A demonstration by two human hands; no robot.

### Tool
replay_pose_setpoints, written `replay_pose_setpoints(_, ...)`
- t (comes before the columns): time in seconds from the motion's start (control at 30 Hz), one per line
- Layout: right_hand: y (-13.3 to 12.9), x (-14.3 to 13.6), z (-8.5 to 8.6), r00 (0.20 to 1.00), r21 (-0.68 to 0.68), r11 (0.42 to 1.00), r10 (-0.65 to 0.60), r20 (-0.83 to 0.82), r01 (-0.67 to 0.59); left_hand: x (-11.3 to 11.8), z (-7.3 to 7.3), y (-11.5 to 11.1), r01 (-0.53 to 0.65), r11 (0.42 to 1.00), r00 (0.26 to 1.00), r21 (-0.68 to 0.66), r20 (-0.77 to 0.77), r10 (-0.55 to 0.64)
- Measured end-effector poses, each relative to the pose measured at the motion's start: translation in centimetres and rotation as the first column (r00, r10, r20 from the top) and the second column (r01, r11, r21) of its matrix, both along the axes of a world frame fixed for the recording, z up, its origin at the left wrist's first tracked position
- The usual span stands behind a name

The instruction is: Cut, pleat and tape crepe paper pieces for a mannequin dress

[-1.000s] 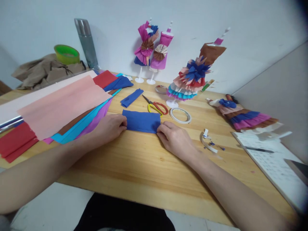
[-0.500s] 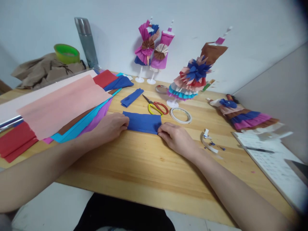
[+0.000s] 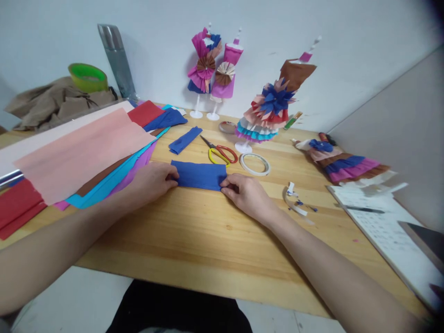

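shifting a bit, but only the view: everything sits slightly further left than half a second ago. the blue paper [image 3: 199, 175] lies flat on the table [image 3: 166, 245] between my hands, same as then, so i'd judge the work in hand hasn't moved on, just keeping the sheet straight. my left hand [image 3: 154, 179]: thumb and fingers bent, tips close together, grasping the left end. my right hand [image 3: 251, 195]: thumb and forefinger pinching the lower right corner, small gap behind the tips. neither released; can't tell how firmly. scissors [image 3: 215, 148] and tape roll [image 3: 255, 173] lie beyond it, untouched.
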State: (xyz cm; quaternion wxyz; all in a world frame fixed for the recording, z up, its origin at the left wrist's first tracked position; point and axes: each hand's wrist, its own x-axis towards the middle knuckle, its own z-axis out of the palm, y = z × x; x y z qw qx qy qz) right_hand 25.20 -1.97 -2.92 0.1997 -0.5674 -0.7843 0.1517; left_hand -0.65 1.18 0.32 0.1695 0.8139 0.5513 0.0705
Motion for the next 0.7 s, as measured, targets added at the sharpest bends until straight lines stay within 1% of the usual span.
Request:
replay_pose_setpoints(0.13, -0.08, -0.25, 0.03, 0.999, 0.032, 0.999, 0.006, 0.046, -0.008, 0.12, -0.01, -0.19, 0.001, 1.0, 1.0, 0.016, 0.015, -0.001)
replay_pose_setpoints(0.27, -0.31, -0.57, -0.09, 0.99, 0.123, 0.992, 0.009, 0.144, -0.027, 0.15, -0.03, -0.29, 0.009, 1.0, 1.0, 0.013, 0.018, -0.009)
replay_pose_setpoints(0.37, -0.54, -0.75, -0.15, 0.969, 0.249, 0.964, 0.028, 0.247, -0.091, 0.17, -0.01, -0.34, 0.021, 1.0, 0.999, 0.022, 0.028, -0.022)
replay_pose_setpoints(0.47, -0.72, -0.78, -0.13, 0.945, 0.339, 0.927, 0.046, 0.324, -0.161, 0.12, -0.14, -0.34, 0.074, 0.991, 0.997, 0.113, 0.014, -0.076)
replay_pose_setpoints(0.5, -0.76, -0.74, -0.11, 0.94, 0.344, 0.923, 0.05, 0.339, -0.173, 0.08, -0.23, -0.31, 0.095, 0.984, 0.995, 0.148, 0.004, -0.097)
replay_pose_setpoints(0.57, -0.79, -0.58, -0.09, 0.939, 0.316, 0.933, 0.06, 0.34, -0.174, -0.02, -0.45, -0.23, 0.129, 0.973, 0.992, 0.191, -0.017, -0.128)
replay_pose_setpoints(0.7, -0.59, -0.05, -0.06, 0.972, 0.192, 0.972, 0.094, 0.217, -0.136, -0.2, -0.61, -0.13, 0.163, 0.97, 0.987, 0.183, -0.034, -0.16)
